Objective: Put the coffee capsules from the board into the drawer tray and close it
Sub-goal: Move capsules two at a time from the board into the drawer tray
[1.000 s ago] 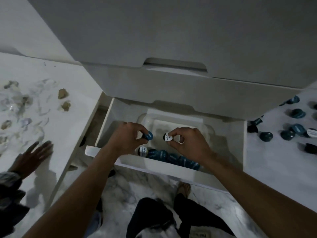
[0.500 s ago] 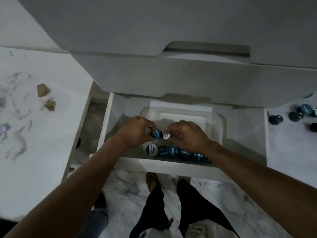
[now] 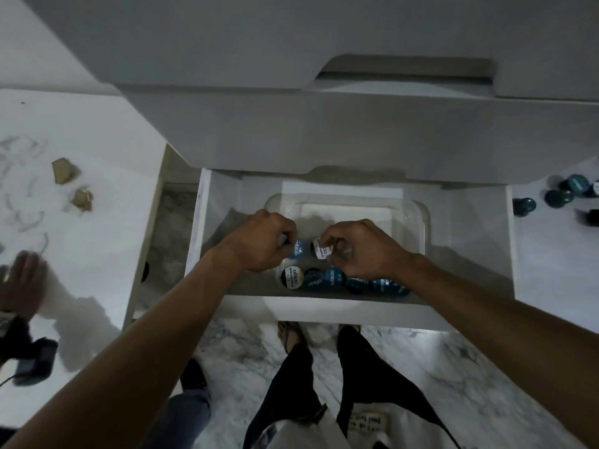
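Capsule lettering too blurred to read; mid-frame, left grip (image 3: 264,243) pinches a blue capsule (image 3: 297,248), right grip (image 3: 358,251) a white-lidded capsule (image 3: 321,249)

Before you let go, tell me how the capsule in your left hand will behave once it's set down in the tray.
The blue capsule looks small and probably light: the left hand pinches it with fingertips alone. Its rounded body may roll or tip unless it rests against the row of capsules already lying on their sides. The clear tray looks smooth, so it could slide.

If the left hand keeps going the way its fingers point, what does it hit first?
Probably the capsule pinched by the right hand. The left hand, pinching its own blue capsule, points right toward it; depth is unclear.
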Demonstrator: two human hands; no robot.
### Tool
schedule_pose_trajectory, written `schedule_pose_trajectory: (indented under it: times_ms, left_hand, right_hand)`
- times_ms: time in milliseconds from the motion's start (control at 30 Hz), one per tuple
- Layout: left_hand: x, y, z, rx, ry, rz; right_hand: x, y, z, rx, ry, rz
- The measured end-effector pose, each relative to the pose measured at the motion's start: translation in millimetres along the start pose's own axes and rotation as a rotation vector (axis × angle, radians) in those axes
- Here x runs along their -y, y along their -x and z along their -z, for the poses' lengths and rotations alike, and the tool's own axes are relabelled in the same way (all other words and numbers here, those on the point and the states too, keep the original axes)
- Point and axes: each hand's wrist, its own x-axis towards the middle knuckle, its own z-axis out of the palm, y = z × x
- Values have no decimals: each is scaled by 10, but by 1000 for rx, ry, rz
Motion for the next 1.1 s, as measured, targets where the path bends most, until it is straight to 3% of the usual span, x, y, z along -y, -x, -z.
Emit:
schedule_pose_trajectory:
  times_ms: [633,1100]
  left_hand:
    - [38,-92,-11,132,-37,1]
    - [-72,162,185,-39,67,-13]
  right_hand:
    - [88,-109,-96,63,-121,-75]
    - [290,187,79,-201,-202,-198]
